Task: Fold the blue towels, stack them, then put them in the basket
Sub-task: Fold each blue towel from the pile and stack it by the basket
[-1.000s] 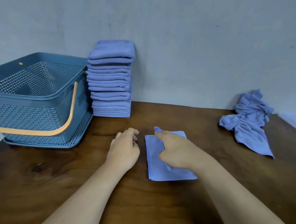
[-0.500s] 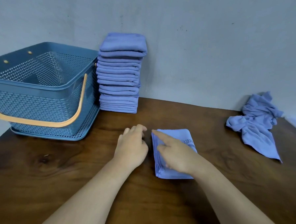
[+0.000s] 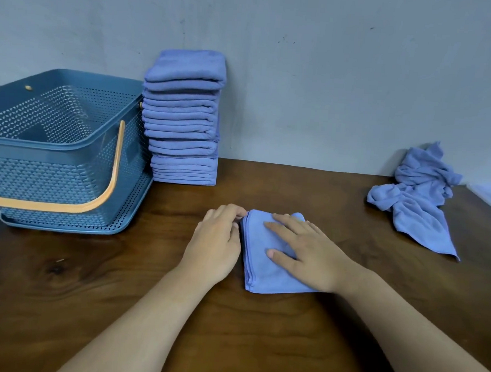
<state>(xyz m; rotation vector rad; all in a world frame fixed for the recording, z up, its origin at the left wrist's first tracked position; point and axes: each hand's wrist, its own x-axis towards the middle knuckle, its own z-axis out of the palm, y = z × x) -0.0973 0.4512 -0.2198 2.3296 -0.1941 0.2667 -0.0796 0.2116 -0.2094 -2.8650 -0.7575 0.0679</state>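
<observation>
We find one folded towel [image 3: 265,275] lying near the front of the dark wooden table [image 3: 118,307], with two hands at it.
Nearest us, the right hand [image 3: 306,251] lies flat on top of it, fingers straight and slightly spread, thumb out to the side, forearm reaching in from the lower right. The left hand [image 3: 217,241] sits palm down just beside the towel's left edge, fingers curled with their tips against its far-left corner; we cannot tell whether they pinch it. Farther back on the left we count one blue perforated basket [image 3: 55,158] with an orange handle [image 3: 107,190]. Just beside it, one tall stack of folded towels [image 3: 185,120] stands against the wall [image 3: 329,76]. At far right lies one heap of crumpled towels [image 3: 416,206], its number unclear.
</observation>
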